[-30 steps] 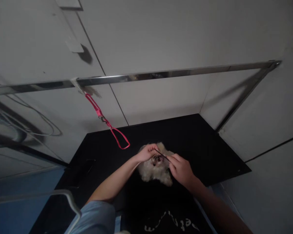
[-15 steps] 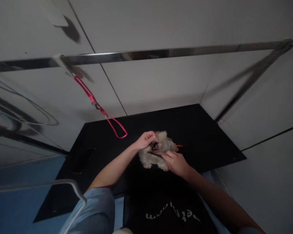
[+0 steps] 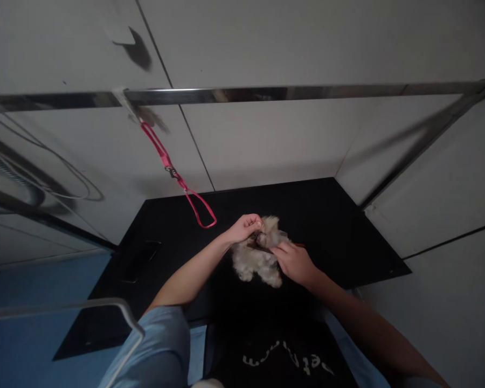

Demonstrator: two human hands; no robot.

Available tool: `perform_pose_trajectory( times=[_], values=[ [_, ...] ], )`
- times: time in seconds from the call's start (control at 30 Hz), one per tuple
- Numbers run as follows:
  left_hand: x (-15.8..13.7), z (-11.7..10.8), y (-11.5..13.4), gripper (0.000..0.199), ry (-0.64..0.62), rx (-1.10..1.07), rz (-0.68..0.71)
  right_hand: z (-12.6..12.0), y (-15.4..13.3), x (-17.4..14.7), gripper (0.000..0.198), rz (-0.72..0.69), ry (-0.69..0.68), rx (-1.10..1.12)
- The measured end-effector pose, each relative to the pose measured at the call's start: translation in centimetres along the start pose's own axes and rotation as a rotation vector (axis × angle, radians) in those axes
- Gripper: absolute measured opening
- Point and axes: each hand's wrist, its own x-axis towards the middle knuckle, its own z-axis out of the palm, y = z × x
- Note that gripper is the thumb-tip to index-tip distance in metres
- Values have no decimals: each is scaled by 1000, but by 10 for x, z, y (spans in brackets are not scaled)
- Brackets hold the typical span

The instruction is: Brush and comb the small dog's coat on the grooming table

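Observation:
A small pale, fluffy dog (image 3: 253,262) is on the black grooming table (image 3: 307,199), directly in front of me. At the upper left of its head, the fingers of my left hand (image 3: 244,227) are pinched together on its fur. My right hand (image 3: 297,264) is closed at the dog's right side around a thin dark tool (image 3: 262,248) whose tip lies across the fur. Something orange, perhaps the other end of this tool, shows just beyond the knuckles. The tool's exact kind cannot be made out.
A metal bar (image 3: 210,96) crosses above the table, and a pink grooming loop (image 3: 172,171) hangs from it at left. A dark phone-like rectangle (image 3: 141,261) lies on the table's left part. A hose (image 3: 8,170) and cables are at far left.
The view has shifted slightly. The dog's dark open mouth area, seen earlier between my hands, is now mostly covered. My right hand and the tool have moved slightly to the right.

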Motion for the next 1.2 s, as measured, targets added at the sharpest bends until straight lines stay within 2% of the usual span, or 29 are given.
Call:
perform_pose_trajectory(
  times=[0.1, 0.23, 0.33, 0.4, 0.5, 0.6, 0.73, 0.83, 0.9, 1.0, 1.13, 1.2],
  values=[
    [2, -4, 1, 50, 37, -21, -14, -2, 7, 5, 32, -107, -95, -5],
    [3, -9, -1, 51, 47, -56, -21, -3, 22, 12, 33, -85, 5, -27],
    [0, -11, -7, 51, 135, -101, 23, 11, 27, 9, 28, -231, -28, 38],
    [-4, -11, -13, 50, 230, -135, 68, 28, 23, 6, 31, -165, 110, 175],
    [-12, -6, -21, 49, 367, -146, 131, 55, 8, 5, 36, 87, 431, 368],
    [-22, 0, -25, 48, 507, -144, 177, 75, -4, 10, 35, 197, 576, 426],
    [-34, 7, -27, 46, 590, -82, 183, 80, 4, 14, 37, 167, 556, 477],
    [-39, 9, -26, 46, 644, -27, 206, 72, 19, 15, 42, 280, 576, 468],
    [-41, 11, -26, 47, 669, 7, 223, 65, 20, 19, 44, 270, 582, 480],
    [-43, 15, -25, 47, 657, 80, 226, 55, 2, 34, 35, 135, 511, 491],
    [-41, 13, -25, 47, 615, 184, 231, 44, -21, 60, 23, 164, 393, 432],
    [-42, 6, -26, 46, 597, 227, 227, 43, -23, 66, 22, 157, 396, 415]
  ],
)
